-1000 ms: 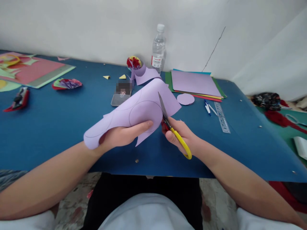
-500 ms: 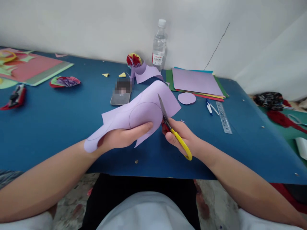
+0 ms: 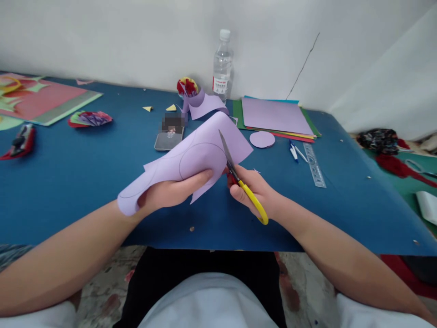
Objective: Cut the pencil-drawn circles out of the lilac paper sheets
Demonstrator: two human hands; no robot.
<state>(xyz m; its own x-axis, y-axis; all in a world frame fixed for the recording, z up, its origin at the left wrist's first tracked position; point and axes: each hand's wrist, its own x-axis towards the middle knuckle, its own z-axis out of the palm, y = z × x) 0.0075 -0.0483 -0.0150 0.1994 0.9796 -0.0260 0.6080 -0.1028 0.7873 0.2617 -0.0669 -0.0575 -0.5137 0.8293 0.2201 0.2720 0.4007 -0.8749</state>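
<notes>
My left hand [image 3: 180,187] grips a curved sheet of purple paper [image 3: 200,157], its thumb lying over the front face. Circles are drawn on the paper in thin dark line, and its left end curls down over my wrist. My right hand [image 3: 251,184] is closed around scissors with yellow handles [image 3: 254,200]. One blade lies over the paper's face along the drawn circle's right side; the other blade is hidden behind the sheet. Past the paper, a cut purple disc [image 3: 262,139] lies on the blue table [image 3: 85,191].
A water bottle [image 3: 222,68] stands by the wall, near purple offcuts [image 3: 206,105] and a folded paper ball [image 3: 187,86]. A phone [image 3: 170,136] lies left of them. To the right are stacked coloured paper [image 3: 276,117], pens [image 3: 294,152] and a clear ruler [image 3: 314,166]. A stapler [image 3: 22,140] sits far left.
The whole view has shifted slightly, so things on the table appear a little further left. Both hands keep their holds on the paper and scissors, with little other change.
</notes>
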